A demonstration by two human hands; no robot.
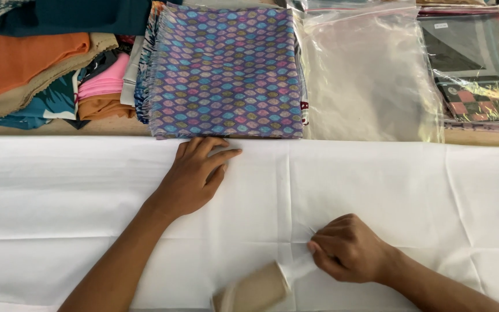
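Taping in hand on the white cloth (pixel 376 173).
Left hand (pixel 194 173) lies open and flat at the cloth's far edge; right hand (pixel 347 248) pinches clear tape from the blurred roll (pixel 252 292) near its front edge. Judged next: press tape down smoothly.

Under your left hand (pixel 194 176) lies a matt white cloth (pixel 376 190), smooth but creased along its folds, and your right hand (pixel 347 248) pinches a thin, clear, slightly glossy film (pixel 297 267) coming off a dull tan cardboard-looking roll (pixel 255 292). On the far side you see a woven patterned fabric (pixel 226 69) with a frayed left edge, soft matt folded cloths (pixel 36 63) at far left, and shiny, wrinkled clear plastic bags (pixel 371 75) on the right.
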